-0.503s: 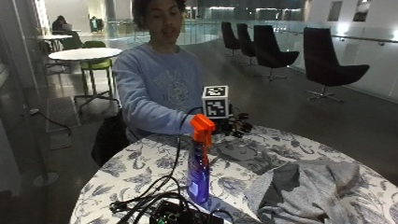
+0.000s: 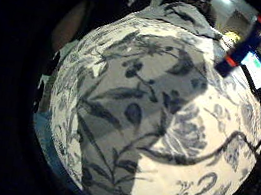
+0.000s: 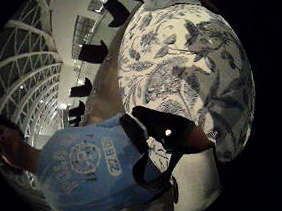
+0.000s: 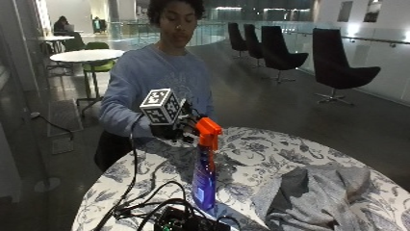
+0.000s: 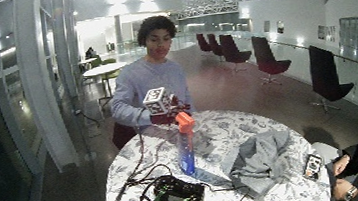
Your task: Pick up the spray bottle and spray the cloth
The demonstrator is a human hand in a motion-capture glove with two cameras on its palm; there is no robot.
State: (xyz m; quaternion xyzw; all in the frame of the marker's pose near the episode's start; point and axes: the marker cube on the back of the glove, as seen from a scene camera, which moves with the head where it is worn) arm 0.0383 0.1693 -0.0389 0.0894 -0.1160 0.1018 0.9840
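The spray bottle (image 4: 205,168) stands upright on the surface (image 4: 269,149), well apart from the grey cloth (image 4: 320,195). The gloved right hand (image 4: 174,129) hovers just behind its orange head; whether the fingers are curled or straight, I cannot tell, and they seem to hold nothing. The bottle looks like stiff, smooth plastic, tall and easy to tip, so the narrow neck under the trigger is probably the best grip. The little-finger palm view shows the bottle (image 2: 241,46) off to the side, not under the palm; the thumb-side view misses it.
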